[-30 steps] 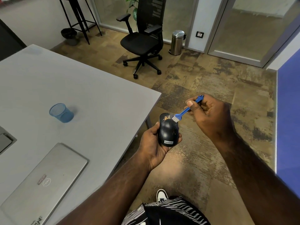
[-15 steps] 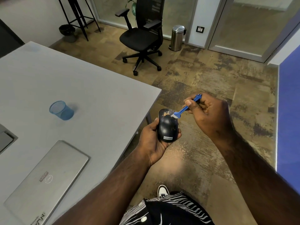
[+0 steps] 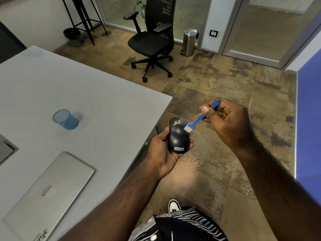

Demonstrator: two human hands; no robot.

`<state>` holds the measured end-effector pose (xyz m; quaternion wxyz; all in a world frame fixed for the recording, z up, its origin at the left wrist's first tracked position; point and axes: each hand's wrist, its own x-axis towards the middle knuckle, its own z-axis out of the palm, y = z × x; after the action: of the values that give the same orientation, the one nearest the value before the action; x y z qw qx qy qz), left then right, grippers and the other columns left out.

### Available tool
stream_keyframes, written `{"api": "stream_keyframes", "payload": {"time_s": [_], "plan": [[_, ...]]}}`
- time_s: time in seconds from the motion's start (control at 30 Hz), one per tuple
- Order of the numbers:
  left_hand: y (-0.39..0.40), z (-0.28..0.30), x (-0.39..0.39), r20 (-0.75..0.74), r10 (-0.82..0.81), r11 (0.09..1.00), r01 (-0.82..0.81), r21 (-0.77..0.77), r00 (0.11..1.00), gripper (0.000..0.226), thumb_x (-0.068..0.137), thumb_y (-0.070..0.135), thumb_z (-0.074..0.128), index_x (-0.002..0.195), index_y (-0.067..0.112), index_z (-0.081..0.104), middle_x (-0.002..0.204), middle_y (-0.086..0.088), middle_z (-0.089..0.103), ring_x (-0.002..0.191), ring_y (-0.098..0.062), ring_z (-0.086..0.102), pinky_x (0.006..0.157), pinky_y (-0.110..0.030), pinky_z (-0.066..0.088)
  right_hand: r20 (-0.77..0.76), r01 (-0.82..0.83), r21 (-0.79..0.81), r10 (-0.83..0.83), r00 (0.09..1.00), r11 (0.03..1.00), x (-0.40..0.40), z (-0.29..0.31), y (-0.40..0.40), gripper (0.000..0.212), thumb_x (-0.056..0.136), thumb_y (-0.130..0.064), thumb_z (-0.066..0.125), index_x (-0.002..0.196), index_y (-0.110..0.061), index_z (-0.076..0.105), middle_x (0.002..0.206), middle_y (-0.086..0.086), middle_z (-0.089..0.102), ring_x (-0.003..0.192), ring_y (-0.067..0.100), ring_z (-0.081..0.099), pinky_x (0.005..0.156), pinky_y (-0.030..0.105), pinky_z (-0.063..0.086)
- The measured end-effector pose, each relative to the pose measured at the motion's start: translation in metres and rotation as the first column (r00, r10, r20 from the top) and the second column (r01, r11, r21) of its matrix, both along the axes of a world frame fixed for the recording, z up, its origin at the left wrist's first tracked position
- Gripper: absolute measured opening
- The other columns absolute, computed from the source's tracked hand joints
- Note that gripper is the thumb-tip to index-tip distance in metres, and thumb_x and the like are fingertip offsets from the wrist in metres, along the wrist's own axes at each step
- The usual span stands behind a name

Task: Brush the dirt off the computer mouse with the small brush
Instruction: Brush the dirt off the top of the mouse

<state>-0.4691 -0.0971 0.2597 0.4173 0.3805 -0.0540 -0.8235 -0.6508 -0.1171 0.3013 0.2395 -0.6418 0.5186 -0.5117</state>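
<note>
- A shoe (image 3: 172, 206) and a striped garment (image 3: 178, 226) show at the bottom edge; the person is beside the surface (image 3: 104, 94), not over it, so whatever is brushed off falls to the floor (image 3: 217, 80).
- The left hand (image 3: 162, 150) cups the computer mouse (image 3: 177, 135) from below and the side, fingers wrapped round its body, top face up and logo end toward the person. The mouse is in the air just off the corner of the surface.
- The right hand (image 3: 225, 119) pinches the handle of the small brush (image 3: 199, 119) between thumb and fingers, white bristles angled down at the right front edge of the mouse, touching or just beside it.
- Pale orange dirt (image 3: 176, 122) sits on the front of the mouse, around the wheel and left of the bristles. Judging by that patch, the brushing step is under way and not finished.
- The next move calls for bringing the bristles across onto the patch and flicking outward past the front edge, with the left hand steadying or tilting the mouse so the crumbs slide off.
- Pale specks lie on the floor under the hands, likely fallen dirt.
- On the surface, well apart from the hands, are a closed laptop (image 3: 46, 193) and a blue mesh cup (image 3: 65, 119).
</note>
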Motion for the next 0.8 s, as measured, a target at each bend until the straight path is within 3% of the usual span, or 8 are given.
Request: {"api": "stream_keyframes", "payload": {"time_s": [0.2,0.4,0.6,0.8], "plan": [[0.002,0.0,-0.001,-0.018,0.002,1.0,-0.002,0.002,1.0,0.053,0.102,0.035,0.031,0.134,-0.003,0.047,0.119,-0.029,0.06,0.089,-0.038,0.064,0.077,-0.045,0.058,0.001,0.056,0.043,-0.056,0.998,0.998,0.001,-0.009,-0.002,0.02,0.091,-0.04,0.058,0.103,-0.03,0.07,0.086,-0.014,0.074,0.078,0.007,0.077,0.068,0.044,0.064],[0.002,-0.002,0.003,-0.066,0.033,0.999,-0.034,-0.006,0.997,0.047,0.101,0.033,0.033,0.128,-0.001,0.052,0.111,-0.029,0.066,0.088,-0.038,0.066,0.079,-0.047,0.057,0.115,-0.087,0.025,0.084,0.99,0.996,0.002,-0.01,0.014,0.008,0.09,-0.036,0.062,0.091,-0.04,0.068,0.084,-0.018,0.076,0.077,0.006,0.076,0.065,0.023,0.061],[0.001,-0.002,0.003,-0.08,0.032,0.999,-0.031,0.007,0.996,0.05,0.1,0.034,0.032,0.125,-0.003,0.054,0.109,-0.028,0.066,0.09,-0.039,0.066,0.081,-0.047,0.056,0.147,-0.015,-0.002,0.015,0.989,1.0,0.003,-0.009,0.015,0.019,0.096,-0.021,0.062,0.096,-0.039,0.067,0.083,-0.017,0.074,0.08,0.005,0.076,0.068,0.023,0.062],[0.0,-0.004,0.003,-0.134,0.084,0.996,-0.084,0.005,0.987,0.044,0.101,0.032,0.034,0.121,0.0,0.057,0.111,-0.025,0.069,0.092,-0.036,0.07,0.074,-0.048,0.059,0.165,-0.169,0.03,0.162,0.973,0.985,0.001,-0.012,0.024,0.013,0.092,-0.032,0.062,0.094,-0.041,0.071,0.088,-0.01,0.077,0.075,0.009,0.077,0.063,0.022,0.061]]}}
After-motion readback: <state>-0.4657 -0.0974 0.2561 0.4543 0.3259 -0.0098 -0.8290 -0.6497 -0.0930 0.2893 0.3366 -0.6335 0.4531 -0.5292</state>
